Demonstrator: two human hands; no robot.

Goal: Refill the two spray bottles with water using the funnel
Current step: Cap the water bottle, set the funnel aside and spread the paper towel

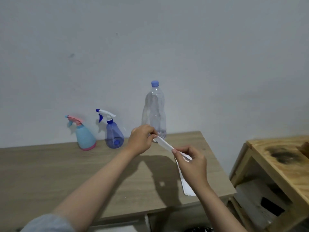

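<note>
Both hands held a folded white paper sheet (pixel 165 145) above the tabletop (pixel 66 173): left hand (pixel 142 139) pinched its far end, right hand (pixel 192 162) its near end. Behind stood two spray bottles, light-blue (pixel 85 136) and purple (pixel 113 133), beside a clear water bottle (pixel 154 111).

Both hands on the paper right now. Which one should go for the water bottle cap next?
Left, probably. The left hand pinches the white paper right in front of the water bottle, whose cap is on. The right hand grips the paper's nearer end, farther from the bottle.
</note>
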